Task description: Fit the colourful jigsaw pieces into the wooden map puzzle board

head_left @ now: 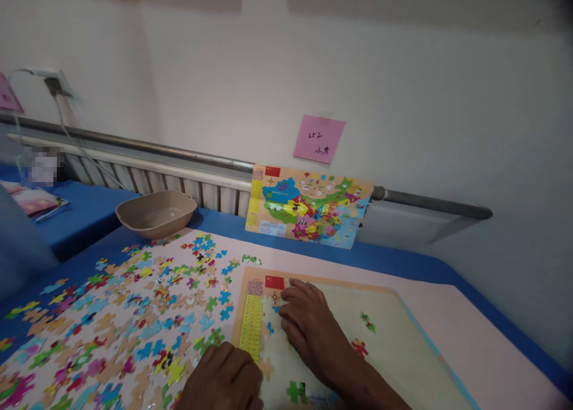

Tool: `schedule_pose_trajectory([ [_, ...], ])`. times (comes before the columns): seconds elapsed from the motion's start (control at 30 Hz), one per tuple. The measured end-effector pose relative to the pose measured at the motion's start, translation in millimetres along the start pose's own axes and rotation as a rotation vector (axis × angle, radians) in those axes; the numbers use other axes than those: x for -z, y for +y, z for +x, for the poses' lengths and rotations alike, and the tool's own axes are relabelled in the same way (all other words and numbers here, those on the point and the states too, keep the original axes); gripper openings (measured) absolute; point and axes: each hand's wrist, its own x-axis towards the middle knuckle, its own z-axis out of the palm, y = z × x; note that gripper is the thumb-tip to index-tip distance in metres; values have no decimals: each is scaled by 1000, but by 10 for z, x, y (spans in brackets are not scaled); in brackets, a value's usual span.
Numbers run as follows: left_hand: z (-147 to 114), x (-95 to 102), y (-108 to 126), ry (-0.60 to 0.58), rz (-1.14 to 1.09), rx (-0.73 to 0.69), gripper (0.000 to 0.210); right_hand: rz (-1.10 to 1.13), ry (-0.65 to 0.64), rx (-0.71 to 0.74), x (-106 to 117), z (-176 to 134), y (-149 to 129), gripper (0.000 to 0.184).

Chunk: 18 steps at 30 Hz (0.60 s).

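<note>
My right hand is over the upper left of a pale puzzle board. Its fingers are bent and close together, tips down beside the printed compass and flag; whatever lies under them is hidden. A small blue puzzle piece lies just left of it. My left hand is curled at the board's lower left edge, beside the yellow printed strip, its fingertips hidden. Other pieces on the board include a red one, a green one and a dark green one.
Many loose puzzle pieces spread across the table to the left. A beige basin stands behind them. A colourful map sheet leans against the wall rail. Above it hangs a pink note.
</note>
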Motion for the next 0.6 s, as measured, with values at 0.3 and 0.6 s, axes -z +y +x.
schedule_pose_trajectory([
  [0.3,10,32,-1,-10,21,-9,26,1,11,13,-58,-24,31,19],
  [0.6,39,44,36,52,45,-62,20,16,99,32,300,66,-178,18],
])
